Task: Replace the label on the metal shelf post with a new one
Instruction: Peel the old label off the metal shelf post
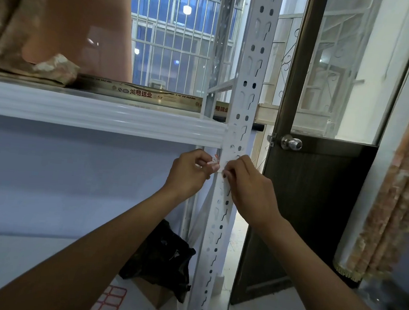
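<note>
Label (214,159) — between both hands, against post (232,162)

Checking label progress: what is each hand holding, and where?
Left hand pinches a small label by its edge beside the post. Right hand: cannot tell.

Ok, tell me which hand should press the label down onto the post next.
Probably the right hand: its fingertips already rest against the white perforated metal shelf post. The left hand pinches the small red-and-white label at the post's edge and looks best kept holding it.

A home storage corner: metal shelving (97,117), curtain (396,173), barred window (174,39).
</note>
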